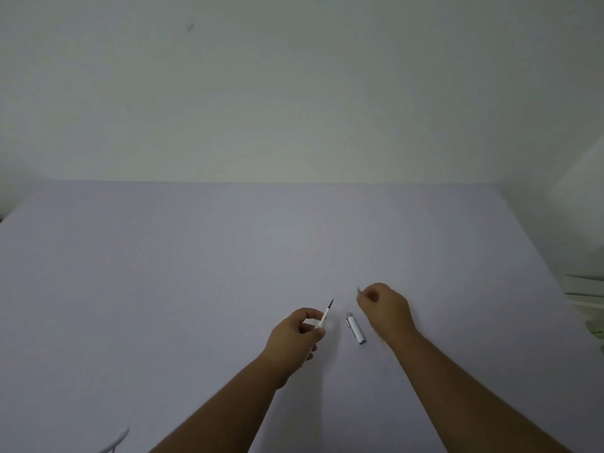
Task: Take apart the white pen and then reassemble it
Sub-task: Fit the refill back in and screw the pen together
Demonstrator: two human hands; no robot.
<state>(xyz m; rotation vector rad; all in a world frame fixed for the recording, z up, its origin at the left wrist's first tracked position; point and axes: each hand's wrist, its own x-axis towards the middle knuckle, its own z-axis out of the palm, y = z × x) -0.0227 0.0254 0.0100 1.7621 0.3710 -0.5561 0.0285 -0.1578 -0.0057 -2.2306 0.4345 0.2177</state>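
My left hand (297,335) is closed around the white pen's thin refill (326,314), whose dark tip points up and away from me. A silver-white piece of the pen's barrel with a clip (355,328) lies on the pale table (196,273) between my hands. My right hand (385,308) hovers just right of that piece, fingers pinched on a small grey part (359,291) that barely shows past my fingertips. The rest of what each hand holds is hidden by my fingers.
A wall rises behind the table's far edge. Some white stacked items (585,289) sit off the right edge. A white curved object (117,441) shows at the bottom left.
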